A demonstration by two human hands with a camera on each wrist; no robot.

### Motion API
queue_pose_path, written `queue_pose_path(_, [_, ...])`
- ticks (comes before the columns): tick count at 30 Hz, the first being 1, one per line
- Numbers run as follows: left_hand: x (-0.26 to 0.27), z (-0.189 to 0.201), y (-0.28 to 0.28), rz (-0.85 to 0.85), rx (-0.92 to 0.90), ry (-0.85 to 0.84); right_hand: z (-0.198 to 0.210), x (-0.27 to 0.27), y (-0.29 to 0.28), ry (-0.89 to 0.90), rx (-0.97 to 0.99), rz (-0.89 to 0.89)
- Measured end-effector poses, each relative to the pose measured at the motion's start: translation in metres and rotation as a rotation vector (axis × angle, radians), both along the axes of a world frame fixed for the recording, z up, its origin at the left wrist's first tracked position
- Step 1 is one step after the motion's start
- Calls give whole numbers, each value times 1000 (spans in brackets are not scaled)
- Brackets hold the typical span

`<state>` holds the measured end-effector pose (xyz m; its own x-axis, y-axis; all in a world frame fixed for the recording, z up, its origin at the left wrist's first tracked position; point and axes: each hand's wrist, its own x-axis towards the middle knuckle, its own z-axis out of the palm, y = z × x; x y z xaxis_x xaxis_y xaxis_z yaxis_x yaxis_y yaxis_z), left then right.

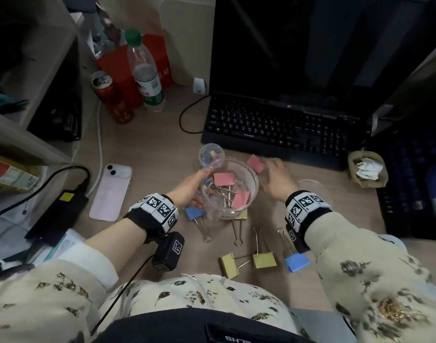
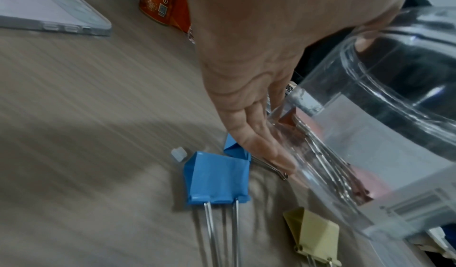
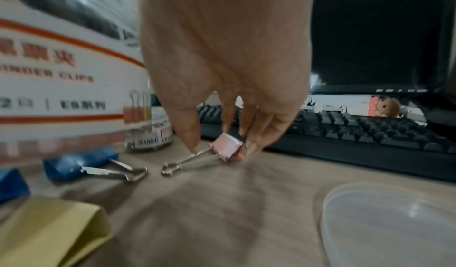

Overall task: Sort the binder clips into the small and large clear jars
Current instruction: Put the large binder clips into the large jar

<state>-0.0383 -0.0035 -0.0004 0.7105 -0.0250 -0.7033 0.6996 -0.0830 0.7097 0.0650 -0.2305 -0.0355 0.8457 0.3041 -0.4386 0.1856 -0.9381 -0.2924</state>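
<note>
My left hand (image 1: 194, 186) grips the large clear jar (image 1: 230, 191) by its side, thumb at the rim, fingers (image 2: 261, 144) along the wall. Two pink clips (image 1: 223, 179) lie inside it. The small clear jar (image 1: 210, 152) stands just behind, with small clips in it. To the right of the large jar, in front of the keyboard, my right hand (image 1: 267, 168) pinches a pink binder clip (image 3: 228, 147) at desk level. Loose on the desk are blue clips (image 1: 195, 214) (image 1: 297, 262) and yellow clips (image 1: 264, 259) (image 1: 228, 264).
A black keyboard (image 1: 281, 127) and dark monitor stand behind the jars. A clear lid (image 3: 389, 222) lies right of my right hand. A phone (image 1: 111, 191), a red can (image 1: 112, 100) and a water bottle (image 1: 145, 70) are to the left.
</note>
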Motion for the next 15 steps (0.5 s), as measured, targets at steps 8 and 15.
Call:
queue_pose_path(8, [3,0,2,-12,29,11,-17,8,4,-95,-119,242])
queue_pose_path(15, [4,1,-2,-19,25,18,-7,12,-5,-247,-280,310])
